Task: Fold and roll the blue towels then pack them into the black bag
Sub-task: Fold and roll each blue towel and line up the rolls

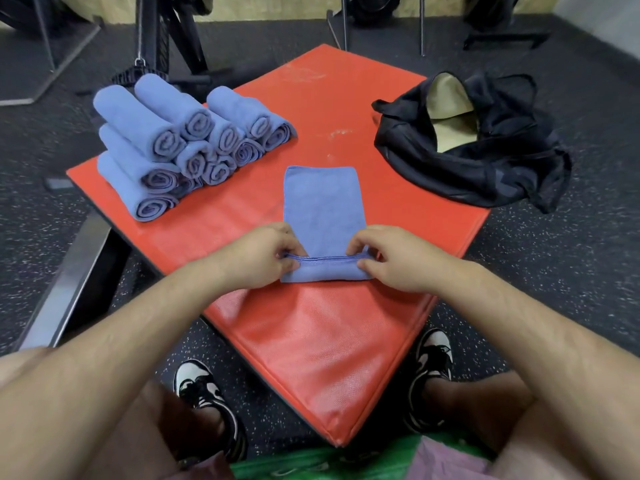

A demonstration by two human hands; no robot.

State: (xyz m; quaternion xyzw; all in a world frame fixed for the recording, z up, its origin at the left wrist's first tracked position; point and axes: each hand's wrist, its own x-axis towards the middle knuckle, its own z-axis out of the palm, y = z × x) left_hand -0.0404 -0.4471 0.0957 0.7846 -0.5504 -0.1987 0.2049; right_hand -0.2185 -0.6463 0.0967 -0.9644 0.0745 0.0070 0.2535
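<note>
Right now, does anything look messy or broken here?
Nothing much. The red mat has pale scuff marks on its far half, and the black bag lies crumpled and open at the mat's right edge. The rolled towels sit stacked tidily, and the flat towel lies straight.

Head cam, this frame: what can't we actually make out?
Head view: how far the near end of the flat towel is rolled; left hand and right hand, pinching its edge, cover the corners.
Number of rolled towels: front rolls hide the back ones.
Contents of black bag: its collapsed sides hide all but pale lining.
Gym frames: cut off by top edge.
</note>
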